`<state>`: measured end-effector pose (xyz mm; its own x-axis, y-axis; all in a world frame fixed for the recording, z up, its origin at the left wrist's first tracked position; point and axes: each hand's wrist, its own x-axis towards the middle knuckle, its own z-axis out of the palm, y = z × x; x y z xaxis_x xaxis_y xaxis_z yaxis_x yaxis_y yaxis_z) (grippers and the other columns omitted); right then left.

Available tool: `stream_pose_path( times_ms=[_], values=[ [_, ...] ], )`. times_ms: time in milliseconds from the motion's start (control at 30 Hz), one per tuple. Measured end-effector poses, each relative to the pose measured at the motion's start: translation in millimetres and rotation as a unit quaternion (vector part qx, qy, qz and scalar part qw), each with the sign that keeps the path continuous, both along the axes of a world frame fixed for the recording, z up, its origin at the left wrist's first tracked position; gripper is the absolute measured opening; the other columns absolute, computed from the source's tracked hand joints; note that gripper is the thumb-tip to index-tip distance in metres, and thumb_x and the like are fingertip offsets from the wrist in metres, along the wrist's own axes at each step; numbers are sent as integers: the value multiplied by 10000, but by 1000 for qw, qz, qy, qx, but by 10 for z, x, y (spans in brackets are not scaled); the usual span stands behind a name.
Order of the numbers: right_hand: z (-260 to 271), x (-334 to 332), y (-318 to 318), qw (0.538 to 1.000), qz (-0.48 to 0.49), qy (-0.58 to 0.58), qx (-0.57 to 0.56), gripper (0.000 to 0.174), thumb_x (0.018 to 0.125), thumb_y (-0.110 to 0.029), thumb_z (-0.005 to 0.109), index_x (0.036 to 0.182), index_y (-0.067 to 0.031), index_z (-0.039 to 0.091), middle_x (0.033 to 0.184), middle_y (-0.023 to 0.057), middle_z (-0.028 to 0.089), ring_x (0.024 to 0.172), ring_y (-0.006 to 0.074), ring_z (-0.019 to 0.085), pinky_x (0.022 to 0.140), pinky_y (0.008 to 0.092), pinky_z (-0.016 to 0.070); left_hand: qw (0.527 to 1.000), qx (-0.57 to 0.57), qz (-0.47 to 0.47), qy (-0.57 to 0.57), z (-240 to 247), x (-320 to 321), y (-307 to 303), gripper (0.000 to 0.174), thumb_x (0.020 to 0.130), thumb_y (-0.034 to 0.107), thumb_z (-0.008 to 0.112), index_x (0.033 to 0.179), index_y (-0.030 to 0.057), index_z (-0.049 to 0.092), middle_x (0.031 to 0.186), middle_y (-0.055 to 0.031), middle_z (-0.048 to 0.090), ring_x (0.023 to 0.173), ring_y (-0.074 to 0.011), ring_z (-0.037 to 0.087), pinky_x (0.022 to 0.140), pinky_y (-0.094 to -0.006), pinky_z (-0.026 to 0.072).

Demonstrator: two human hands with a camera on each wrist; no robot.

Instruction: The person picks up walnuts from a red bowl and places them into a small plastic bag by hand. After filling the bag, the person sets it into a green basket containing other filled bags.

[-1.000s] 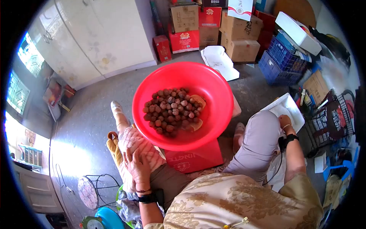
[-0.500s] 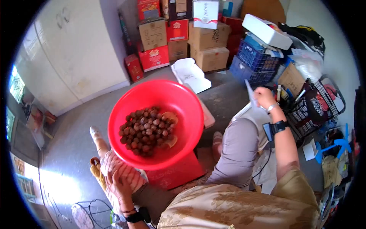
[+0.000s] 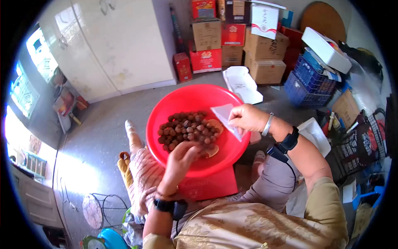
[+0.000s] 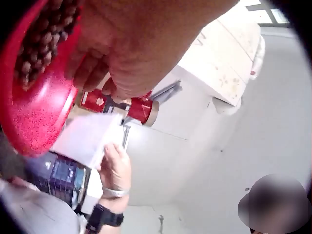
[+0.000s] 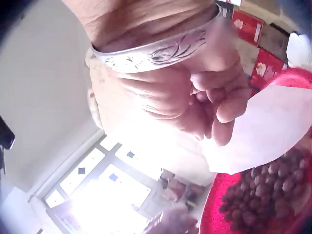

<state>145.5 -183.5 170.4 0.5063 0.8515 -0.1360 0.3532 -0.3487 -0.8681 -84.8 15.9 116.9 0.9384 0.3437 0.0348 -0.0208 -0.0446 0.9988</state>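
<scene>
My right hand (image 3: 251, 119) pinches a thin white sheet-like piece (image 3: 228, 118), flat and slightly see-through, over the right side of a large red basin (image 3: 232, 159). In the right wrist view thumb and fingers grip the sheet (image 5: 263, 131) at one end. A heap of small round brown nuts (image 3: 186, 128) fills the left and middle of the basin, with pale orange rounds (image 3: 212, 152) beside them. My left hand (image 3: 181, 159) is above the basin's near side, close to the heap, its fingers loosely bent and holding nothing.
Under the basin stands a red box-like base (image 3: 211, 184) with lettering. A white foam tray (image 3: 315, 135) lies by the right knee. Stacked cartons (image 3: 267, 71), blue crates (image 3: 309, 85) and a checked bag (image 3: 352, 143) line the back and right. A round stool (image 3: 92, 211) is at left.
My right hand has come up from the foam tray with the white sheet and moved left over the basin. My left hand has left the knee and reached over the basin.
</scene>
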Motion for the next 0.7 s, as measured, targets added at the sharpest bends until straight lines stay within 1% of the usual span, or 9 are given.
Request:
stream_pose_path(
  times_ms=[33,67,200,267,367,467,567,633,700],
  values=[
    [-96,-66,120,1000,19,5,-7,139,919,-158,653,916,-21,676,741,54,672,589,115,657,520,275,529,997,-62,-28,20,-66,105,-43,309,1028,213,562,1235,-16,585,1073,-101,695,947,-152,670,831,-283,562],
    [-163,-139,214,999,40,-1,-3,138,910,-155,658,911,-18,676,742,59,673,587,119,656,524,283,534,995,-85,-39,19,-80,200,-95,332,1029,243,562,1245,-9,574,1055,-99,691,933,-154,671,808,-307,584],
    [-355,-345,430,993,102,-52,31,111,887,-113,648,884,-5,676,732,70,671,593,153,665,532,314,544,994,-106,3,26,-468,507,-143,284,1030,261,555,1051,-22,570,887,-86,652,777,-162,671,661,-313,614],
    [-444,-348,460,990,110,-82,39,108,888,-106,641,865,-5,674,722,67,666,582,161,663,528,313,541,993,-107,27,37,-590,548,-122,260,1027,246,556,1040,-14,570,867,-80,643,763,-159,667,639,-315,613],
    [-556,-299,491,996,31,-38,75,102,889,-93,625,867,5,643,700,76,654,549,178,663,487,322,523,989,-111,82,44,-671,533,-109,176,999,175,563,969,2,548,822,-81,636,695,-154,653,582,-301,595],
    [-579,-203,490,996,-46,72,3,108,880,-82,614,919,10,573,697,108,647,525,195,669,414,336,486,986,-100,126,39,-730,518,-69,107,957,92,576,920,12,516,791,-88,629,647,-157,646,531,-292,583],
    [-563,-255,499,996,-48,62,-43,139,868,-102,627,932,22,625,717,127,665,598,236,688,513,368,530,985,-103,136,37,-701,548,-97,132,919,46,601,980,13,490,807,-92,613,649,-167,649,514,-303,591],
    [-719,-247,510,999,-14,23,-34,164,891,-127,617,969,16,630,715,94,660,590,190,664,518,332,518,990,-48,129,19,-647,581,-167,143,923,49,597,990,10,477,824,-103,611,645,-168,648,523,-300,596],
    [-856,-228,501,999,25,-13,-24,189,913,-152,606,1006,10,636,714,61,656,582,144,640,522,297,505,988,-108,101,53,-645,596,-184,128,938,61,589,1003,23,486,864,-90,605,643,-167,635,537,-308,590]
  ],
)
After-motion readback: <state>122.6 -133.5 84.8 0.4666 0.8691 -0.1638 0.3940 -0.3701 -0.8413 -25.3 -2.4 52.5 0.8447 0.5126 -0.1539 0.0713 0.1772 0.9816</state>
